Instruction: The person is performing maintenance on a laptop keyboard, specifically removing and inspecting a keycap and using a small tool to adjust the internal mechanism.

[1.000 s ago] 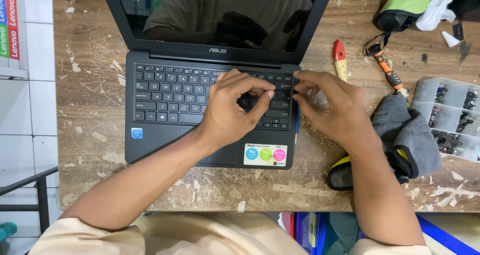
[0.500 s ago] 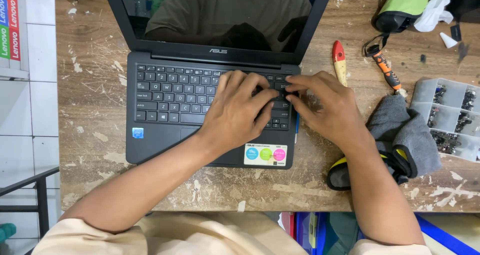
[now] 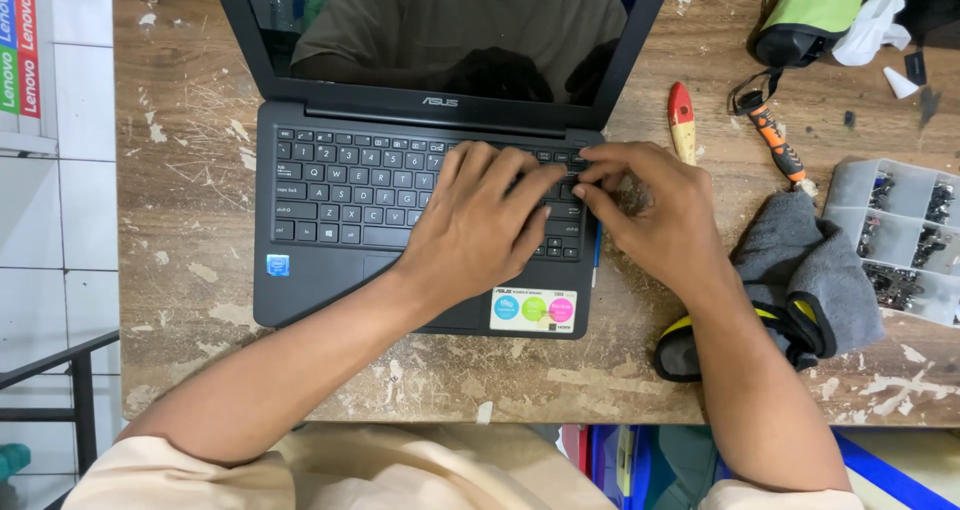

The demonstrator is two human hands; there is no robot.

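A small dark laptop (image 3: 320, 280) lies open on a worn wooden table (image 3: 190, 230), its screen black. My left hand (image 3: 480, 225) rests palm down on the right half of the keyboard (image 3: 350, 185), with its fingers stretched toward the top right keys. My right hand (image 3: 655, 210) meets it from the right. Its thumb and forefinger are pinched together at the keyboard's upper right corner. Whether something small sits between those fingertips is hidden.
Right of the laptop lie a red-and-yellow handled tool (image 3: 682, 120), an orange-and-black screwdriver (image 3: 775, 145), a grey cloth (image 3: 815, 265) and a clear compartment box of screws (image 3: 900, 235). A green pouch (image 3: 815, 10) sits at the back right. White tiled floor shows at the left.
Both hands have crept a little up and left toward the top right keys. My left fingers have straightened out, and my right fingertips have closed together there.
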